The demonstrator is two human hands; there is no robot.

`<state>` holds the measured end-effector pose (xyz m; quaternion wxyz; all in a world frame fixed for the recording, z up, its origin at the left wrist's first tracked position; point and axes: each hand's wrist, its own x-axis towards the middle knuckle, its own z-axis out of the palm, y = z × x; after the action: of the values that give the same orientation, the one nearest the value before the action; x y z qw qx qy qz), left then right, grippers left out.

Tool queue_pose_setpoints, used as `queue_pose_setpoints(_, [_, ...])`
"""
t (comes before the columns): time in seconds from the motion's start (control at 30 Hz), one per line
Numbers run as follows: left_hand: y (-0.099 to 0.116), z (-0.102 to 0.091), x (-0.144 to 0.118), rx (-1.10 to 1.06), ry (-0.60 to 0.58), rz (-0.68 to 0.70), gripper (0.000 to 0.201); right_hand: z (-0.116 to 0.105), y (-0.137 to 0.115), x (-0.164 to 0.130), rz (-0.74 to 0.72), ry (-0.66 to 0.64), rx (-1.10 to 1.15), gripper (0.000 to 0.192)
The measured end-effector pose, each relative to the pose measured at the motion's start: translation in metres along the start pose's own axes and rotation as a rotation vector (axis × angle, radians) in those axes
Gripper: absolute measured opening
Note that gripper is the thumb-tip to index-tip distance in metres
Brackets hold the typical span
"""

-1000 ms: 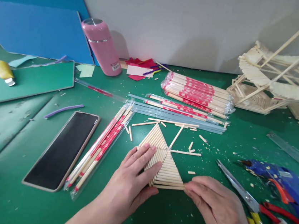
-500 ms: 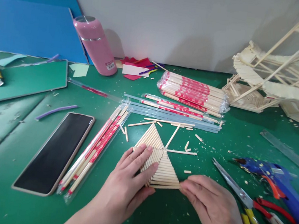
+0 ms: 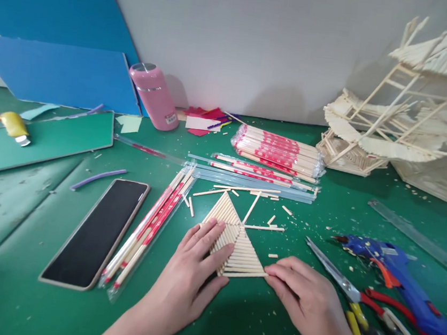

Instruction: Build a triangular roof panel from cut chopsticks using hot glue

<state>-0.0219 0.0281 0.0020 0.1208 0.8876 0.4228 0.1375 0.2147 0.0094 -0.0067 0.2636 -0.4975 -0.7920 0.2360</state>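
Observation:
A flat triangle made of wooden sticks (image 3: 239, 244) lies on the green mat (image 3: 230, 319) in front of me. My left hand (image 3: 191, 271) rests flat on the triangle's left side, fingers spread over the sticks. My right hand (image 3: 301, 294) touches the lower right corner of the triangle with its fingertips. Short cut stick pieces (image 3: 265, 227) lie just beyond the triangle.
A phone (image 3: 95, 231) and wrapped chopsticks (image 3: 152, 229) lie to the left. A bundle of chopsticks (image 3: 277, 149) and a pink bottle (image 3: 155, 95) stand behind. Scissors (image 3: 340, 280), a blue glue gun (image 3: 393, 273) and a ruler (image 3: 417, 238) lie at right. A stick model (image 3: 397, 128) fills the back right.
Both hands stay on the stick triangle. The view has tilted up slightly, showing more of the wall and the stick model.

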Motion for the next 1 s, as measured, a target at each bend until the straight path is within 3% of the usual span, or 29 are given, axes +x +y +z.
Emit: queue_pose_setpoints(1.0, [-0.0026, 0.0050, 0.0022, -0.133, 0.146, 0.040, 0.030, -0.0046, -0.0053, 0.0077, -0.045, 0.039, -0.016, 0.015])
